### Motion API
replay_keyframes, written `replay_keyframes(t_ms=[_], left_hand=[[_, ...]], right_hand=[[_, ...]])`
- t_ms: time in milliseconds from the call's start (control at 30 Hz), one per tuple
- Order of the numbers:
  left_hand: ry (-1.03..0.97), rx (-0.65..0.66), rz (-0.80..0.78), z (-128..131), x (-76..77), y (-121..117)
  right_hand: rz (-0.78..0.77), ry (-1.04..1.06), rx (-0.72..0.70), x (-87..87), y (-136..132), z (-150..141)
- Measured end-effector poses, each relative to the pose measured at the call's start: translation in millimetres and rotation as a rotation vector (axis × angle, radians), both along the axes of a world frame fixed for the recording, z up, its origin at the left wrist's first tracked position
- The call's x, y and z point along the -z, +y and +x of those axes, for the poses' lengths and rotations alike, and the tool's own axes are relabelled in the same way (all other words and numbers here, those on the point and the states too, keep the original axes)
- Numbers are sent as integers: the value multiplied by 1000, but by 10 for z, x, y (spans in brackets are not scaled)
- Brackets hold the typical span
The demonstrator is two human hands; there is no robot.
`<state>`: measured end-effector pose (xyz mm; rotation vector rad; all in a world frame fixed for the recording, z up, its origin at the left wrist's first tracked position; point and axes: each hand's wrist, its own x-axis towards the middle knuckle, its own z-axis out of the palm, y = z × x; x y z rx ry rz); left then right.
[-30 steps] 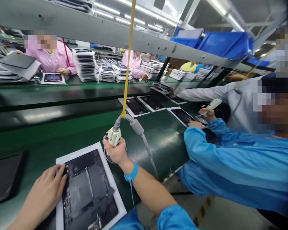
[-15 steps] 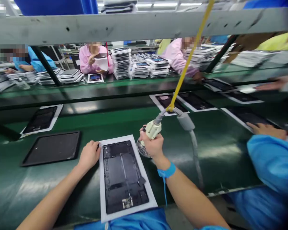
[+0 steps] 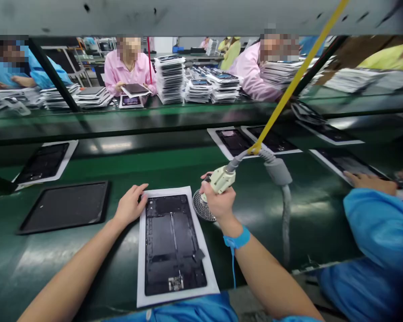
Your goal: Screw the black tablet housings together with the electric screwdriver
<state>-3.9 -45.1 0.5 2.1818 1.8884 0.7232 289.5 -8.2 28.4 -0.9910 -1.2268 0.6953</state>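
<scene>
An opened tablet housing [image 3: 173,250] lies face up on a white foam sheet [image 3: 141,286] at the front edge of the bench. Its inside is black, with a small circuit board near the bottom. My left hand [image 3: 131,204] rests by the upper left corner of the sheet, its fingers loosely extended and nothing in them. To the right of the sheet, my right hand [image 3: 219,201] is wrapped round a cream-coloured corded hand tool [image 3: 222,179]. A round perforated metal head [image 3: 203,206] shows under the tool, just beside the sheet. A blue wrist strap circles my right wrist.
A black tray [image 3: 67,205] lies to the left. Behind it is another tablet [image 3: 43,163]; more lie at the back right. A yellow strap [image 3: 298,85] and a grey cable [image 3: 285,223] run from the tool. A co-worker's blue sleeve [image 3: 379,223] is at right.
The view has tilted downward. My left hand's fingers have loosened from a curled grip at the sheet's corner. My right hand and the tool have shifted slightly right.
</scene>
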Motion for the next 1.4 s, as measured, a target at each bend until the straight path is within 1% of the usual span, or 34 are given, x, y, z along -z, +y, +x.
replay_keyframes(t_ms=[100,167,333,467,600,733,1200,1300,1400], left_hand=[[-13,102,18,-40,27,37],[-36,125,14,-55,42,50],[-115,136,23,-46,46,31],[-155,117,10,-21,29,15],[-127,135,-23,-8,20,13],[-109,117,-32,-8,23,22],[-126,130,-59,-27,15,40],[-137,155,-89,-53,-17,61],[-161,225,-141,-96,-60,90]], right_hand=[[19,14,29,-21,10,-4],[29,8,38,-40,19,6],[25,-10,65,-69,62,58],[13,-6,83,-56,90,63],[25,-34,78,-33,97,39],[48,-5,87,-4,114,17],[29,-20,88,37,132,13],[15,-23,72,11,120,24],[64,14,90,-63,95,-6]])
